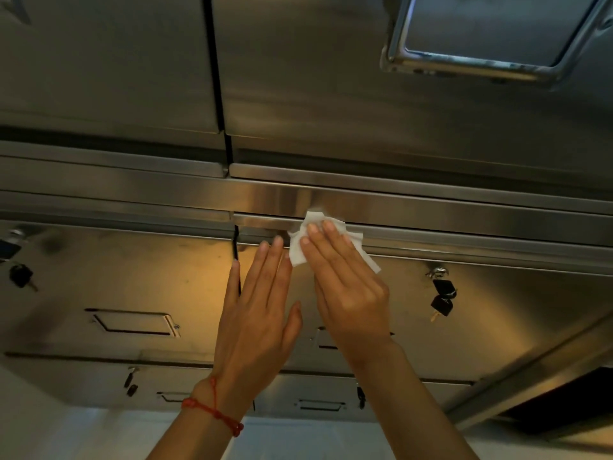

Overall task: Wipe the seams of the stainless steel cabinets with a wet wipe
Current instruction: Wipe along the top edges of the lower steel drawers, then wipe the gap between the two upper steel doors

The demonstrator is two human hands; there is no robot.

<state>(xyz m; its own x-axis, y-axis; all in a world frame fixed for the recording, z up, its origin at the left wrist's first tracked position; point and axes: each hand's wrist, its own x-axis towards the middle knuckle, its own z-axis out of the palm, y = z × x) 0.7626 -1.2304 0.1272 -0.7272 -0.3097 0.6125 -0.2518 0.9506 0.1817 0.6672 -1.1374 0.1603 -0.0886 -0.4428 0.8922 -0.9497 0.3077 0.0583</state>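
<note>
A white wet wipe (300, 247) lies crumpled against the horizontal seam (431, 237) between two rows of stainless steel cabinet doors. My right hand (345, 287) presses it there with straight fingers, the fingertips on the wipe at the seam's ledge. My left hand (258, 310) lies flat on the cabinet door (166, 277) just left of the wipe, fingers straight, holding nothing. A vertical seam (236, 247) runs down beside my left little finger. A red string bracelet sits on my left wrist.
Black keys (442, 298) hang from a lock right of my hands; another key (21, 277) hangs at far left. Recessed handles (132, 323) sit in the lower doors. A large handle frame (481, 58) is at upper right. A pale floor shows at the bottom.
</note>
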